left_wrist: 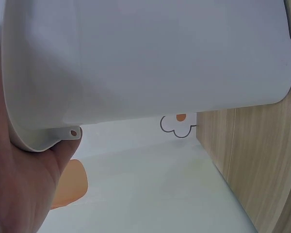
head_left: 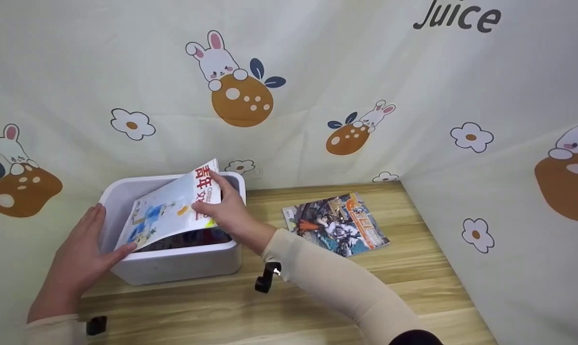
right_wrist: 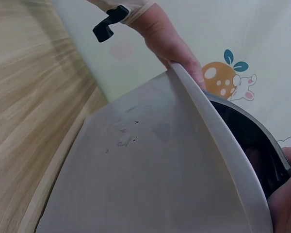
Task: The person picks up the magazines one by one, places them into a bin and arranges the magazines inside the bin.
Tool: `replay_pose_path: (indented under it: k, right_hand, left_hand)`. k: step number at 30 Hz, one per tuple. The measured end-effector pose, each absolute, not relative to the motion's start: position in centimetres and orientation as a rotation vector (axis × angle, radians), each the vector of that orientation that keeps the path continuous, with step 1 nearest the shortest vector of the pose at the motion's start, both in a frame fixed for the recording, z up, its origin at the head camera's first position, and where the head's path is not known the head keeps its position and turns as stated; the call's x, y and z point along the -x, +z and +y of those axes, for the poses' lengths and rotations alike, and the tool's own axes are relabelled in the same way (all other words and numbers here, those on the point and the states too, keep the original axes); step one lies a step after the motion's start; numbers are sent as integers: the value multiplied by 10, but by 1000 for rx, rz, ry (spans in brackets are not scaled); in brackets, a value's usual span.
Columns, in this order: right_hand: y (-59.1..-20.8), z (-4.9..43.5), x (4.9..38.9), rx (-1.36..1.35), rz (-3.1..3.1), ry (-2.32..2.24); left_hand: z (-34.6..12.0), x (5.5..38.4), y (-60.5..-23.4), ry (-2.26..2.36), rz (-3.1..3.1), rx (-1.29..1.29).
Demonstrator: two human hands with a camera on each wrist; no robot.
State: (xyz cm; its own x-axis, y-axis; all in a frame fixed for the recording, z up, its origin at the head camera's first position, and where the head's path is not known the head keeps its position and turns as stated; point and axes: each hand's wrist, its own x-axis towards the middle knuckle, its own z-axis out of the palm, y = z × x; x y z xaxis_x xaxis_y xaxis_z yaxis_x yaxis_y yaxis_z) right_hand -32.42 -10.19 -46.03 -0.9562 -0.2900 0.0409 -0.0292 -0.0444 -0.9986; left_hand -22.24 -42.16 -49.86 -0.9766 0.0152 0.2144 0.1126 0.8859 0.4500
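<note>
A white plastic storage box point(head_left: 179, 266) stands on the wooden surface near the back wall. My left hand point(head_left: 80, 258) grips its left rim, with the thumb at the front corner; the left wrist view shows the palm against the rim's lip point(left_wrist: 29, 143). With my right hand point(head_left: 234, 215) I pinch the right edge of a magazine point(head_left: 162, 206), thumb on the cover. This magazine, pale blue with red lettering, lies tilted in the box opening, its right side raised. Beneath it, dark printed covers point(head_left: 193, 238) show inside the box; the rest is hidden.
A second magazine point(head_left: 339, 225) with a colourful comic-style cover lies on the wooden surface point(head_left: 409, 282), right of the box. A printed curtain point(head_left: 308, 48) with rabbits and flowers hangs behind and along the sides. My right forearm crosses the front of the surface.
</note>
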Motion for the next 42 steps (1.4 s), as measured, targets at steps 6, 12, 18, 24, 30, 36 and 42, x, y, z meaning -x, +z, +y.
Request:
replay_pose_path:
  k: [6, 12, 18, 24, 30, 36, 42]
  right_hand:
    - [-460, -104, 324, 376, 1997, -2137]
    - [-459, -103, 322, 371, 1769, -2211]
    - [-459, -102, 322, 338, 1721, -2276]
    - [-456, -101, 321, 318, 1772, -2289]
    - [-453, -94, 322, 348, 1815, -2259]
    - [-453, -73, 328, 442, 1849, -2199]
    - [-458, -22, 334, 532, 1944, -2102]
  left_hand:
    - [-421, 223, -498, -693, -2846, 95]
    - [-420, 223, -498, -681, -2851, 70]
    - [-421, 223, -499, -664, -2839, 83]
    - [-422, 223, -501, -673, -2857, 61]
    - [-422, 223, -500, -668, -2874, 52]
    - [-422, 223, -499, -670, -2878, 42]
    - [-421, 223, -500, -676, -2869, 50]
